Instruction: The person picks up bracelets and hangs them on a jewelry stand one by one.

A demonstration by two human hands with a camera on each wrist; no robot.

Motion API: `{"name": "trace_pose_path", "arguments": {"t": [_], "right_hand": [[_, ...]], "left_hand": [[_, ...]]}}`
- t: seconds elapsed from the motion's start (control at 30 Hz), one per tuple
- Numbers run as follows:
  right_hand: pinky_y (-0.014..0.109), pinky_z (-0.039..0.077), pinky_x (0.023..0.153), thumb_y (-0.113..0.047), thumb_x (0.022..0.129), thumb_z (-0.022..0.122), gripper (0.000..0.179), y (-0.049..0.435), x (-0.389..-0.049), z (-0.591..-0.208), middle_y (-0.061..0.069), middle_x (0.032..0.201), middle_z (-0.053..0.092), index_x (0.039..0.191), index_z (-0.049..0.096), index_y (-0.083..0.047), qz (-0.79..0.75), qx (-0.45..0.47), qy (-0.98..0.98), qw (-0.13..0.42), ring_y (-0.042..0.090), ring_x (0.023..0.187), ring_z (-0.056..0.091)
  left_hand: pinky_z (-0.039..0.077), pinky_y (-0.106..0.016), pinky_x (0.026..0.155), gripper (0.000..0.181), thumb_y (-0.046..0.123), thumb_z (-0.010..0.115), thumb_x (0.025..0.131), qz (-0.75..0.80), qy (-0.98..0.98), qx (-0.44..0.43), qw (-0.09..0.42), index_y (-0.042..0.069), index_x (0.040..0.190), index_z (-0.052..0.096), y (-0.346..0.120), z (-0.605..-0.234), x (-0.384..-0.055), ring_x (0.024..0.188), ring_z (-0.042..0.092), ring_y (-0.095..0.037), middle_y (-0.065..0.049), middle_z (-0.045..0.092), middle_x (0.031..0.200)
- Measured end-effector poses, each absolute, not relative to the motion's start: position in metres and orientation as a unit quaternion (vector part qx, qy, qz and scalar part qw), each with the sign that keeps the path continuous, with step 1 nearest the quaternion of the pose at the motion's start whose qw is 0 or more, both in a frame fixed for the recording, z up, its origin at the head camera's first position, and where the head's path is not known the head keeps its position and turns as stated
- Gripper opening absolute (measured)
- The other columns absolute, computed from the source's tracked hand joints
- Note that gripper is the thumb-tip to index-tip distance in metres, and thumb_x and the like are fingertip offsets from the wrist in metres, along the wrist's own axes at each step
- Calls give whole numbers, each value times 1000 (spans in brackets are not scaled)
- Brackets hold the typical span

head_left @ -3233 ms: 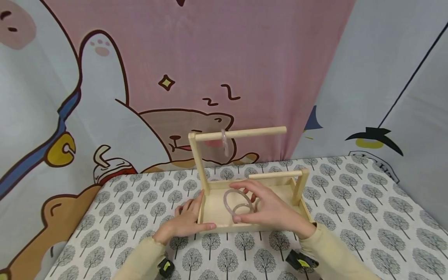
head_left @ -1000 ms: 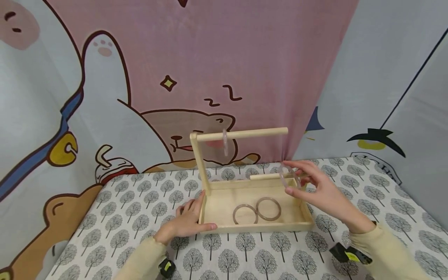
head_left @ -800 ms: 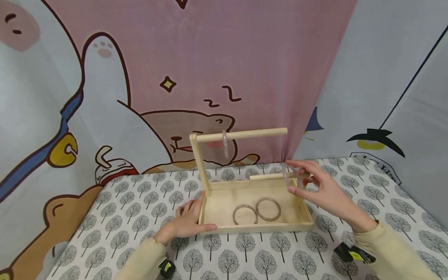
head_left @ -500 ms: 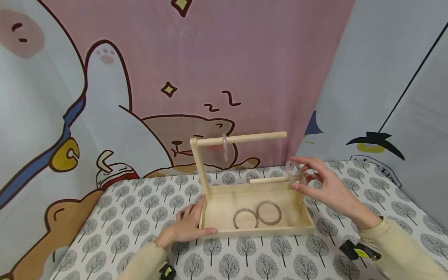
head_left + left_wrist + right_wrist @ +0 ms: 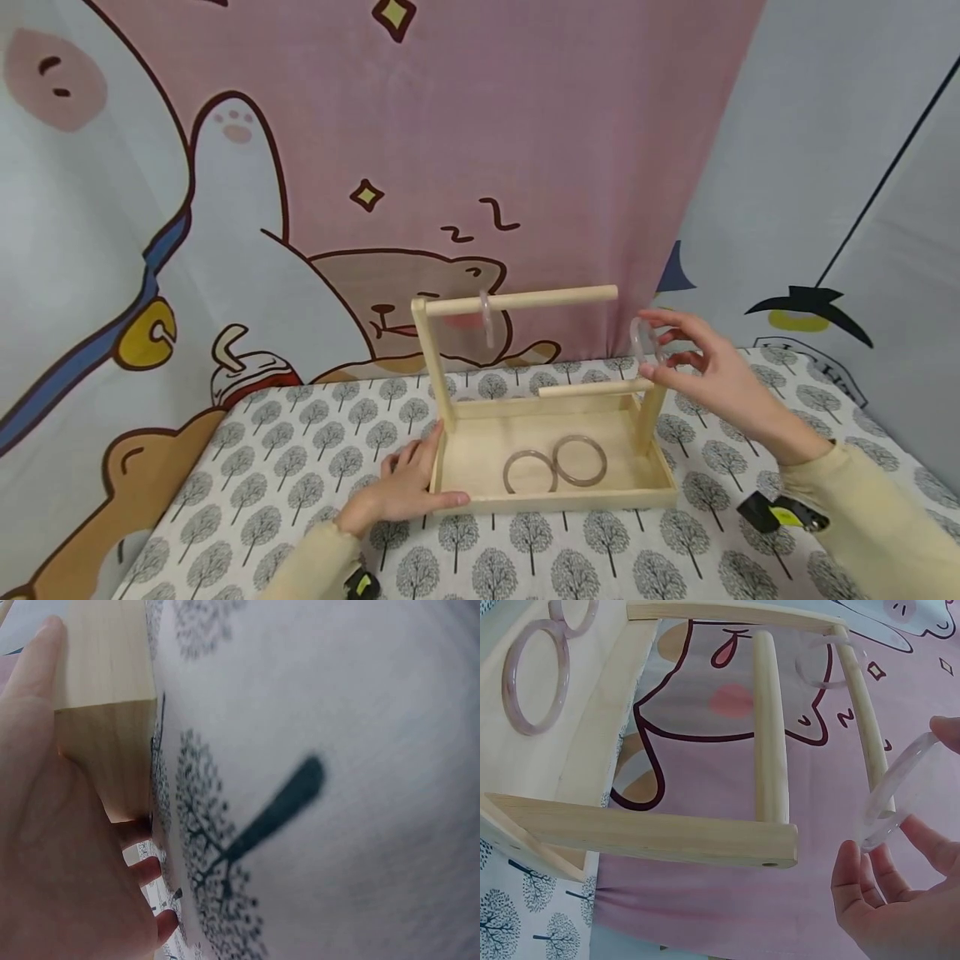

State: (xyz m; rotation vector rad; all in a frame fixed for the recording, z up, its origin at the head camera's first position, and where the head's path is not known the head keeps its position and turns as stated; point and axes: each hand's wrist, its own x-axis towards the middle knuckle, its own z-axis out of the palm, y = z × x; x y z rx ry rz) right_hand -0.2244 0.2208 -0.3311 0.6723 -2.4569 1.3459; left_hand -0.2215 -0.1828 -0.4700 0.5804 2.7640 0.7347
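Observation:
My right hand [image 5: 720,379] pinches a translucent pale bangle [image 5: 642,342] between thumb and fingertips. The bangle is above the short post of a wooden bangle stand [image 5: 555,502], to the right of the upper bar's free end. In the right wrist view this bangle [image 5: 900,784] overlaps that bar's end. Another bangle [image 5: 487,319] hangs on the upper bar [image 5: 558,297]. Two bangles, one [image 5: 580,460] beside the other [image 5: 529,472], lie in the tray base. My left hand [image 5: 401,487] rests against the tray's left front corner, thumb straight along the front wall.
The lower bar [image 5: 592,389] extends left from the short right post [image 5: 649,417] with no bangle on it. A tall post [image 5: 432,362] carries the upper bar. A tree-print cloth [image 5: 300,492] covers the table, and a cartoon curtain [image 5: 570,150] hangs behind.
My right hand has lifted a bangle from the tray, carried it right to the lower bar, then raised it above the short post. The left hand stays at the corner.

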Motion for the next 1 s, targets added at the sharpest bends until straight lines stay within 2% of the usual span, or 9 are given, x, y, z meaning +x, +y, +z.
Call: {"name": "trace_pose_path", "arguments": {"t": [0.37,0.6,0.77,1.0], "right_hand": [[17,41,86,-16,93,67,61,215,-244,-316,6,138,42,147,39,-16,492,215,-837,109,22,114,43],[26,48,79,-20,93,67,60,208,-252,-310,3,137,43,146,39,-17,495,189,-843,96,20,115,44],[32,46,83,-22,92,68,61,207,-258,-309,3,138,43,146,39,-18,495,179,-846,88,19,118,43],[46,43,90,-22,91,69,64,205,-268,-307,6,139,44,147,39,-18,502,188,-840,82,25,123,43]], "left_hand": [[15,-70,101,110,60,64,84,238,944,191,124,7,155,-3,-179,-456,-218,137,21,-46,-24,22,154],[14,-70,101,111,62,62,84,239,943,195,127,6,155,-2,-179,-455,-215,136,21,-46,-25,24,152],[13,-70,101,112,62,63,83,240,943,196,126,8,155,-3,-180,-461,-217,137,19,-46,-26,24,152],[12,-70,101,112,66,62,82,243,944,196,104,9,155,-1,-183,-472,-222,136,20,-47,-26,25,152]]}}
